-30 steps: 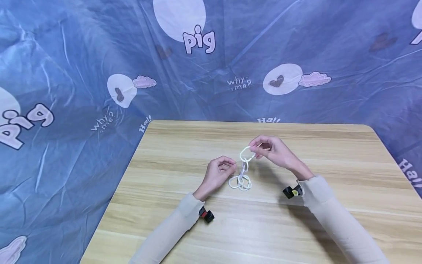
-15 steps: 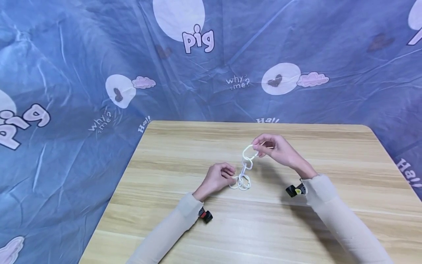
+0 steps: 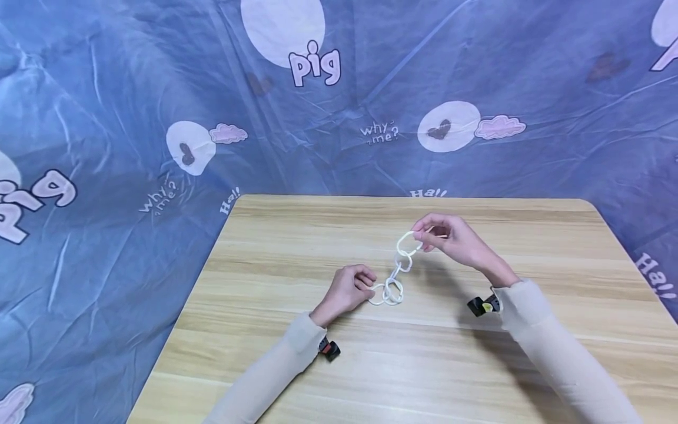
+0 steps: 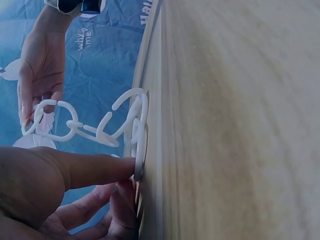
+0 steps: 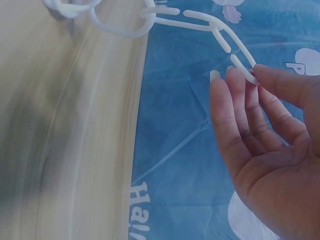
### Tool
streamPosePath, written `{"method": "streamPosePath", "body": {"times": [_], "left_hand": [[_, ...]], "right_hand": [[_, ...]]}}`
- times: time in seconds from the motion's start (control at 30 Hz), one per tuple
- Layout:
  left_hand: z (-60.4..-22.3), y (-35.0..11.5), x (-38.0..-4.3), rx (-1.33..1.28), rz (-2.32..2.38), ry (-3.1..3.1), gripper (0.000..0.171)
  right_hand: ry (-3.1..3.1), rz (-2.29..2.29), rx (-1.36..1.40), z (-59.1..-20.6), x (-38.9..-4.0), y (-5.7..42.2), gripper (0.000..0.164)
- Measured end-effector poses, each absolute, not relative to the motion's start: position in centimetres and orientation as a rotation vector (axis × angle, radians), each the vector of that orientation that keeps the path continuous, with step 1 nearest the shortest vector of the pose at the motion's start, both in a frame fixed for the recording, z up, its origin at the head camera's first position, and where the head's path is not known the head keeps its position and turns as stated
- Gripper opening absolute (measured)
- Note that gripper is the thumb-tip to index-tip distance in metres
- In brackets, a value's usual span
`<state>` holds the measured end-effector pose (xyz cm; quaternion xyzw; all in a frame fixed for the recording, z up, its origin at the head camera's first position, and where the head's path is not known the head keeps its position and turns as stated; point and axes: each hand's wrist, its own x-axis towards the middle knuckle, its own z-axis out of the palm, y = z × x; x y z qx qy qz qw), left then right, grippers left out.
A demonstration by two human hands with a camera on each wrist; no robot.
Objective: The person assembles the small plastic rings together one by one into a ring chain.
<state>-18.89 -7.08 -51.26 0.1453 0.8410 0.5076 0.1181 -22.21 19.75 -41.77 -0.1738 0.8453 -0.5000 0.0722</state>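
Note:
A short chain of white plastic C-links (image 3: pixel 395 272) slants between the two hands above the wooden table. The right hand (image 3: pixel 457 240) pinches its top link, raised off the surface, between thumb and fingertips; the right wrist view shows this end link (image 5: pixel 239 40) with a small gap in its loop. Lower and to the left, the left hand (image 3: pixel 346 290) holds the bottom-left link between thumb and fingers, close to the tabletop. In the left wrist view the thumb presses against an upright link (image 4: pixel 144 107), and another link (image 4: pixel 71 108) hangs towards the right hand.
The wood-grain table (image 3: pixel 296 235) has rounded far corners. A blue printed cloth (image 3: pixel 328 159) hangs behind it and along the left side. Each wrist carries a small black camera, one on the left (image 3: pixel 332 351) and one on the right (image 3: pixel 476 306).
The left hand has come down and taken hold of the lower-left link. My right hand has moved slightly right with the top link, so the chain slants more.

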Motion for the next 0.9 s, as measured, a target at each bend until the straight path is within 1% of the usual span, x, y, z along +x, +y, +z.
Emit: {"method": "streamPosePath", "body": {"times": [0.23, 0.47, 0.7, 0.9], "left_hand": [[-51.1, -7.5, -18.5, 0.455, 1.454, 2.492, 0.021], [-50.8, -7.8, -18.4, 0.479, 1.406, 2.530, 0.017], [-50.5, -8.1, -18.8, 0.571, 1.245, 2.620, 0.005], [-50.2, -8.2, -18.9, 0.599, 1.154, 2.639, 0.007]], "right_hand": [[2.559, -1.500, -0.513, -41.2, -21.6, 20.3, 0.023], [2.574, -1.502, -0.511, -40.7, -21.2, 20.8, 0.027], [2.563, -1.522, -0.537, -40.3, -21.3, 21.6, 0.021], [2.529, -1.548, -0.560, -40.2, -21.3, 21.9, 0.021]]}}
